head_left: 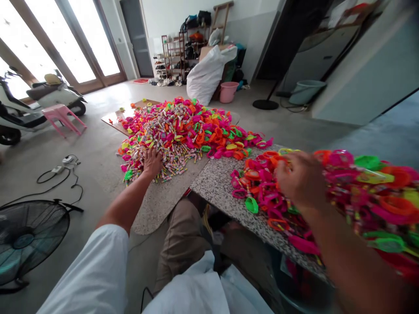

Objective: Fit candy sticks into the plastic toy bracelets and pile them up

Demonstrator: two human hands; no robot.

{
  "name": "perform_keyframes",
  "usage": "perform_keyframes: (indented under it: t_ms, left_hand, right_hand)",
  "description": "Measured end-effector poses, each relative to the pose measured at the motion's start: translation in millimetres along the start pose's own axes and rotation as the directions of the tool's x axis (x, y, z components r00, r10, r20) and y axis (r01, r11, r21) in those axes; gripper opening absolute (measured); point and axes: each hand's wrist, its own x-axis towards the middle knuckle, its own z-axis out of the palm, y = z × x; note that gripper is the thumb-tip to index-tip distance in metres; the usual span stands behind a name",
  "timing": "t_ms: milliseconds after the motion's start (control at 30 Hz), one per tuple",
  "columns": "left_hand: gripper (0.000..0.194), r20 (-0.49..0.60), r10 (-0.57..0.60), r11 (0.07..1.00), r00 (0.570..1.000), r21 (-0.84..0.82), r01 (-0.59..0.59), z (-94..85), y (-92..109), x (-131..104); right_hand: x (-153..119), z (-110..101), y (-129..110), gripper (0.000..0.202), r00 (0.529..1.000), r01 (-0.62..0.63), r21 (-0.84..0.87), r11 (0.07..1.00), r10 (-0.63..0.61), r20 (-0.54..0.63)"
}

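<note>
My left hand (152, 163) reaches down onto a heap of small wrapped candy-like sticks (173, 160), its fingers spread on them. Behind and around these sticks rises a big pile of pink, orange, green and yellow plastic watch-shaped pieces (216, 131). Over a second pile of the same colourful pieces (262, 183) at the right is my right hand (299, 176), fingers curled in; a yellow piece (290, 151) shows just behind it. Whatever the right fingers hold is hidden and blurred.
The piles lie on speckled stone tabletops (216, 176). A black fan (24, 240) stands at the lower left, with cables on the floor. Further back are a pink stool (62, 114), a scooter (49, 93), a white sack (206, 74), a pink bucket (228, 92) and a shoe rack (172, 56).
</note>
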Motion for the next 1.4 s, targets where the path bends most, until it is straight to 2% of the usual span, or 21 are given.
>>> perform_keyframes:
  t_ms: [67, 100, 167, 233, 300, 367, 433, 533, 567, 633, 700, 800, 967, 1133, 1267, 1333, 1400]
  left_hand:
    - [0.046, -0.003, 0.04, 0.999, 0.999, -0.003, -0.04, 4.3, 0, -8]
    - [0.044, -0.001, 0.052, 0.999, 0.999, -0.005, -0.052, 5.9, 0, -12]
    - [0.039, 0.009, 0.081, 0.997, 0.997, -0.017, -0.08, 7.7, 2, -24]
    - [0.038, 0.026, 0.13, 0.991, 0.991, -0.038, -0.129, 7.7, 3, -38]
    - [0.041, 0.044, 0.189, 0.98, 0.981, -0.071, -0.186, 6.3, 3, -52]
    - [0.044, 0.044, 0.235, 0.967, 0.971, -0.114, -0.229, 2.9, 0, -64]
    - [0.044, 0.015, 0.269, 0.951, 0.963, -0.162, -0.263, -3.0, -6, -70]
    - [0.041, -0.052, 0.243, 0.95, 0.969, -0.189, -0.248, -15.8, -18, -62]
    - [0.041, -0.042, 0.222, 0.958, 0.974, -0.175, -0.226, -20.3, -21, -55]
    - [0.042, 0.045, 0.197, 0.974, 0.979, -0.126, -0.19, -27.9, -27, -36]
    - [0.042, 0.161, 0.2, 0.978, 0.967, -0.087, -0.188, -32.1, -28, -15]
    - [0.034, 0.253, 0.203, 0.979, 0.946, -0.077, -0.19, -30.8, -25, 16]
    - [0.013, 0.337, 0.132, 0.991, 0.932, -0.081, -0.111, -20.9, -19, 48]
    - [0.017, 0.297, 0.076, 0.984, 0.952, -0.178, -0.023, -23.0, -28, 47]
    - [0.02, 0.197, 0.023, 0.944, 0.98, -0.328, 0.044, -29.8, -37, 34]
    - [0.019, 0.135, -0.039, 0.907, 0.99, -0.412, 0.092, -31.9, -39, 29]
    - [0.018, 0.071, -0.134, 0.854, 0.988, -0.498, 0.151, -33.6, -39, 24]
  right_hand:
    - [-12, 39, -53, 0.03, 0.978, 0.101, 0.178, 0.979, -0.13, 0.162]
    - [-19, 60, -80, 0.031, 0.939, 0.134, 0.238, 0.962, -0.2, 0.281]
    - [-33, 103, -129, 0.036, 0.815, 0.127, 0.286, 0.95, -0.264, 0.515]
    - [-39, 142, -170, 0.041, 0.692, 0.086, 0.238, 0.967, -0.23, 0.684]
    - [-39, 174, -200, 0.044, 0.659, 0.052, 0.196, 0.979, -0.182, 0.73]
    - [-33, 196, -219, 0.047, 0.672, 0.035, 0.187, 0.982, -0.162, 0.723]
    - [-28, 209, -228, 0.047, 0.683, 0.031, 0.183, 0.983, -0.154, 0.714]
    - [-24, 215, -230, 0.047, 0.692, 0.043, 0.166, 0.985, -0.15, 0.706]
    - [-22, 214, -229, 0.047, 0.69, 0.056, 0.165, 0.985, -0.157, 0.706]
    - [-17, 212, -228, 0.048, 0.674, 0.092, 0.172, 0.981, -0.188, 0.714]
    - [-10, 209, -227, 0.048, 0.65, 0.128, 0.185, 0.974, -0.224, 0.726]
    - [0, 206, -228, 0.044, 0.631, 0.162, 0.2, 0.966, -0.257, 0.732]
    - [-5, 203, -220, 0.039, 0.661, 0.124, 0.185, 0.975, -0.22, 0.718]
    - [-37, 186, -212, 0.04, 0.713, 0.004, 0.162, 0.987, -0.116, 0.692]
    - [-63, 175, -224, 0.033, 0.688, -0.055, 0.24, 0.969, -0.137, 0.713]
    - [-67, 177, -236, 0.027, 0.679, -0.075, 0.312, 0.947, -0.18, 0.711]
    - [-66, 182, -247, 0.022, 0.69, -0.11, 0.385, 0.917, -0.208, 0.693]
